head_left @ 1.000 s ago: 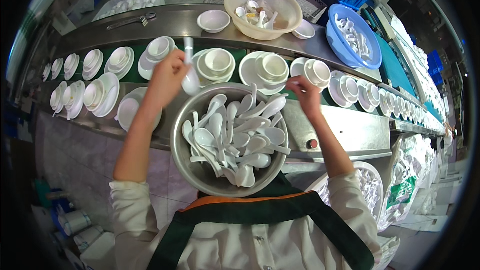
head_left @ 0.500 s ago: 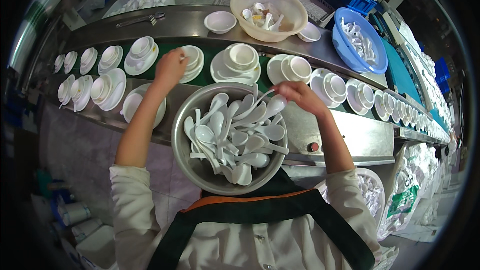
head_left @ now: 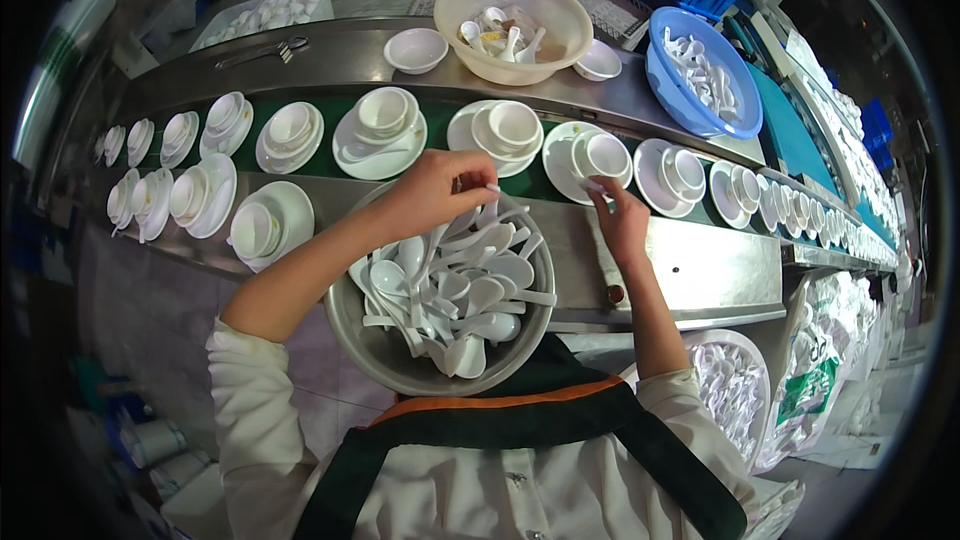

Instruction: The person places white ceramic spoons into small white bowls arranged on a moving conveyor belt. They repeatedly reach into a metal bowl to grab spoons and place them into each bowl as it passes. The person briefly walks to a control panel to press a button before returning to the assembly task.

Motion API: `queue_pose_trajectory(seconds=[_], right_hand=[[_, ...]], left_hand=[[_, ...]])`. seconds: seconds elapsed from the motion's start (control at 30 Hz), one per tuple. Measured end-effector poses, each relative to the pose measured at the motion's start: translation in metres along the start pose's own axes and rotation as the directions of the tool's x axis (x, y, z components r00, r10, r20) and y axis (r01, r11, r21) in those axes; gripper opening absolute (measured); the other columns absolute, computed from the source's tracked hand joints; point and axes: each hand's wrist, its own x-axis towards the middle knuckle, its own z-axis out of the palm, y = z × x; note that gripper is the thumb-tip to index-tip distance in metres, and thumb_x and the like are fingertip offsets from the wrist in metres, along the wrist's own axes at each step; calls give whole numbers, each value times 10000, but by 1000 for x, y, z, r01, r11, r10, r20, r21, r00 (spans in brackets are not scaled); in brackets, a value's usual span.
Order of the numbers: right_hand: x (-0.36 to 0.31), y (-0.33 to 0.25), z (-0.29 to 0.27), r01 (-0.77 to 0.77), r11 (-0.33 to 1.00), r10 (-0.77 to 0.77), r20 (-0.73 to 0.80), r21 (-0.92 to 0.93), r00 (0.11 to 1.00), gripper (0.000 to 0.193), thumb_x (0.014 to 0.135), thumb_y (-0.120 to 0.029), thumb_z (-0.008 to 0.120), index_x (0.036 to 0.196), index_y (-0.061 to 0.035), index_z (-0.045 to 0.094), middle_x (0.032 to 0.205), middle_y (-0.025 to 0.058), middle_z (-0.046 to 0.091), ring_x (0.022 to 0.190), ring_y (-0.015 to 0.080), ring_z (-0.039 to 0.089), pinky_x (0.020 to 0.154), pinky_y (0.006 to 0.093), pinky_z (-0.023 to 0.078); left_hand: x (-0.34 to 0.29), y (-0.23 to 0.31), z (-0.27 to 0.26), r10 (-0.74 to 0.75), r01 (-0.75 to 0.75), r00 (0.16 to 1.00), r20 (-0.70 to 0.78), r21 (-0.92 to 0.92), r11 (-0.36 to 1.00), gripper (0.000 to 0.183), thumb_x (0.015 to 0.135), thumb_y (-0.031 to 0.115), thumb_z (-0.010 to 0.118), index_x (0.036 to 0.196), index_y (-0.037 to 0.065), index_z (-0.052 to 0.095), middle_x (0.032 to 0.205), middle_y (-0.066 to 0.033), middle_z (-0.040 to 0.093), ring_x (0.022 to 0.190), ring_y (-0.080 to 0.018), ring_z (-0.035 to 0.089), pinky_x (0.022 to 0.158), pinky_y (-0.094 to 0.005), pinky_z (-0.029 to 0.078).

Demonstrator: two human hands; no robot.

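A steel bowl (head_left: 372, 365) heaped with white spoons (head_left: 480, 292) stands in front of my body. My left hand (head_left: 447, 185) reaches over its far rim, thumb and fingers pinched on the handle of a white spoon (head_left: 490, 202). To the right, my right hand (head_left: 624, 222) is at the near edge of a white plate (head_left: 562, 162) that carries a cup and a bowl (head_left: 606, 158). A small white end, apparently a spoon's, shows between its closed fingertips; the rest is hidden.
Rows of stacked tableware (head_left: 290, 130) line a green belt (head_left: 330, 108) and the steel ledge before it. Behind stand a cream basin (head_left: 560, 15) with spoons and scraps, and a blue basin (head_left: 655, 65) of spoons. A white basket (head_left: 755, 370) sits at lower right.
The tableware on the belt has shifted left. My left hand has come from a set on the belt back to the steel bowl; my right hand has moved from the bowl to a plate.
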Motion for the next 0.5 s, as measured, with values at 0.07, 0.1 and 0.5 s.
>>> queue_pose_trajectory(seconds=[0.07,0.1,0.5], right_hand=[[-8,3,19,88,995,-88,-13,-47,996,139,810,-162,636,934,-101,625,813,101,660,731,279,638,640,364,494],[-7,7,28,152,985,-151,19,-78,988,156,824,-170,619,962,-98,627,854,110,661,769,282,637,666,365,495],[39,-103,-14,122,899,-319,439,420,840,249,793,-156,669,1031,-85,651,868,113,664,739,253,655,647,321,510]], left_hand=[[0,22,-11,77,-67,992,-105,91,994,106,809,92,644,840,28,566,662,-18,558,588,-70,511,567,-223,430],[3,24,-16,109,-89,980,-165,125,988,82,808,58,642,850,26,579,688,-8,575,613,-63,533,578,-224,442],[-23,-119,-71,294,-233,952,83,821,521,153,759,102,554,908,66,552,802,-108,554,744,-291,612,630,-378,500]])
